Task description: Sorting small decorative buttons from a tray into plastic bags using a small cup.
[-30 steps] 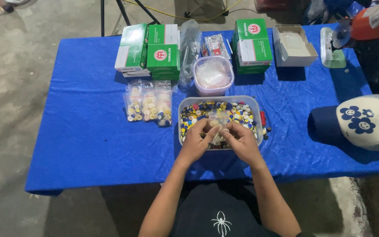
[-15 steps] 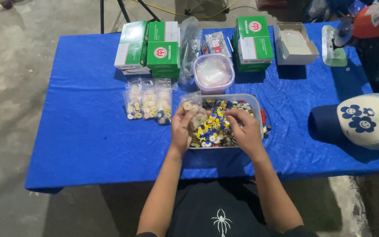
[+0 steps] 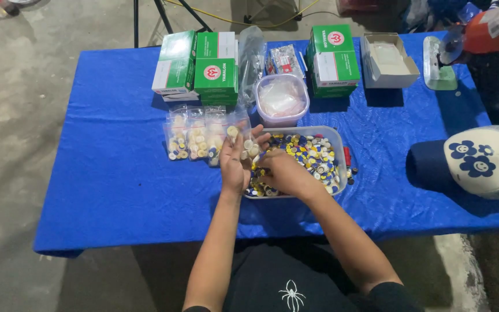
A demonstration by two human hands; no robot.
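Observation:
A clear plastic tub (image 3: 337,138) full of small yellow, blue and white caps sits mid-table on the blue cloth. My left hand (image 3: 237,163) is raised at the tub's left edge, gripping a small clear bag of caps (image 3: 242,137). My right hand (image 3: 283,173) reaches down into the tub among the caps, fingers curled; what it pinches is hidden. Three filled cap bags (image 3: 194,140) lie in a row just left of my left hand.
Green-and-white boxes (image 3: 200,68) are stacked at the back left, another stack (image 3: 333,58) at the back right. A round tub of clear bags (image 3: 282,99) stands behind the cap tub. An open grey box (image 3: 389,59) and a cap with flower faces (image 3: 480,159) lie right.
My left hand has lifted up and left out of the tub with the small bag. My right hand has moved left inside the tub.

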